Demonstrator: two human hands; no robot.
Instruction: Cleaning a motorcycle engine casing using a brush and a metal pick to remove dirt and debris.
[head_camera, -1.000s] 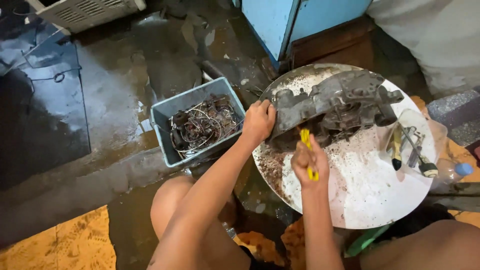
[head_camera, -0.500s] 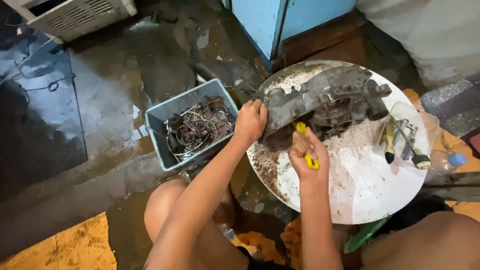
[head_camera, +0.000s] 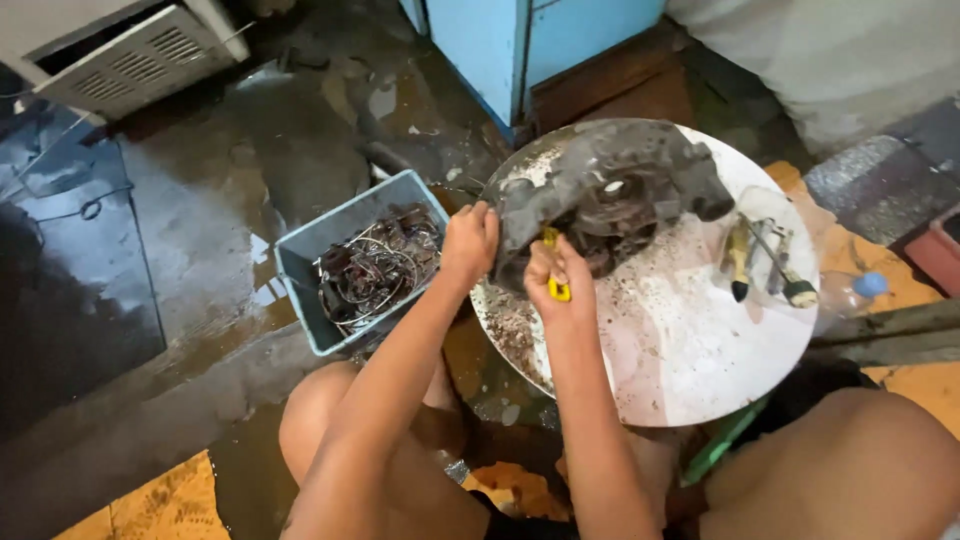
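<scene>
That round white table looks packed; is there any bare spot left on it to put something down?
The round white table is bare along its near half, between the right hand and the loose tools by the far right rim. The far left is crowded: a grimy metal part, gripped by the left hand, fills it.

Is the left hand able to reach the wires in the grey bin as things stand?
Probably yes. The left hand grips the edge of the dirty metal part, right beside the open grey bin; nothing covers the wires.
</scene>
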